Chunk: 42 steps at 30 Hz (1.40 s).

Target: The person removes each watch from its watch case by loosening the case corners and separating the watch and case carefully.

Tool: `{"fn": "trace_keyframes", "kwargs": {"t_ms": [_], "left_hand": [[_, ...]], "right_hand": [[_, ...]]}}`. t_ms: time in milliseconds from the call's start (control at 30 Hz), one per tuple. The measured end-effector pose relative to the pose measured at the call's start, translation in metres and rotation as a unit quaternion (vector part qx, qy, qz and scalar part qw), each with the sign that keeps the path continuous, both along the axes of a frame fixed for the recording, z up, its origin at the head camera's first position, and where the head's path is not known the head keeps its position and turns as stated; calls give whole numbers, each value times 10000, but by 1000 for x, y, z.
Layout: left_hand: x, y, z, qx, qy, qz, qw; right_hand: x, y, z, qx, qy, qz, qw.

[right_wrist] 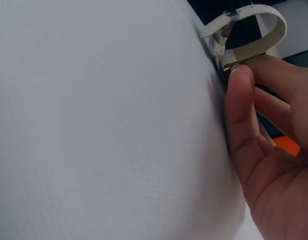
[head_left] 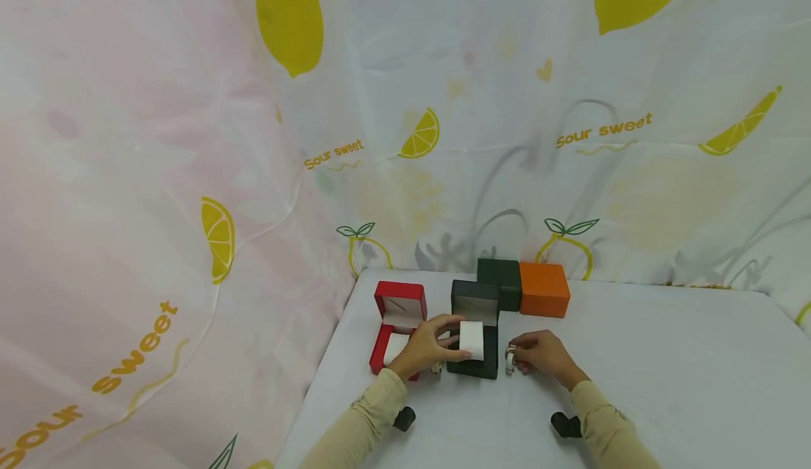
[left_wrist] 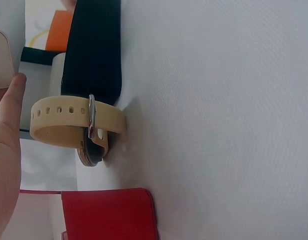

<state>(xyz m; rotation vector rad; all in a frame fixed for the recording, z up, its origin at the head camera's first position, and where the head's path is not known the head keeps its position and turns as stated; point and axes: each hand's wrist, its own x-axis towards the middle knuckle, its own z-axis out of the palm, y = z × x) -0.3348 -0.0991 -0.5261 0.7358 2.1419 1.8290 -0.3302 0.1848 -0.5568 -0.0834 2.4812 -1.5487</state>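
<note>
My left hand (head_left: 428,347) grips a white watch cushion (head_left: 472,341) between thumb and fingers, over an opened dark watch box (head_left: 474,300). To the right of that box, my right hand (head_left: 543,354) pinches a white-strapped wristwatch (right_wrist: 259,31) close to the tabletop; its strap is buckled into a loop. A beige-strapped wristwatch (left_wrist: 59,117) stands on the table between the dark box and an opened red watch box (head_left: 400,301). Inside the red box sits another white cushion (head_left: 396,346), partly hidden by my left hand.
Behind the dark box stand a closed dark green box (head_left: 499,282) and an orange box (head_left: 545,290), side by side. A white cloth covers the table (head_left: 665,363). A lemon-printed curtain (head_left: 469,194) hangs along the back and left.
</note>
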Motion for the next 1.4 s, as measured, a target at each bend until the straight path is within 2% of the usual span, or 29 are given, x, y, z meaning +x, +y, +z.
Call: {"fn": "trace_keyframes", "kwargs": {"t_ms": [167,300,500,933,1167,1400], "left_hand": [[1,0,2,-23,-30,6,10000],[1,0,3,-43,-45,24,10000],[1,1,2,-27,-79,35,10000],[0,1,3,-41,-123,44,9999],[0,1,2,-184,-169,120,9996],[-3,3,-3,-350,118,171,9992]], "right_hand": [[-1,-1,0,485,341,-88,9982],[-1,-2,0,668,416,-234,9966],[0,-3,-1,640,457,-278,9965],[-2,-2,0,652,253,-422,9967],[-1,-3,-2,716,233,-508,9959],[-1,-4,-3,669,248,-522,9961]]}}
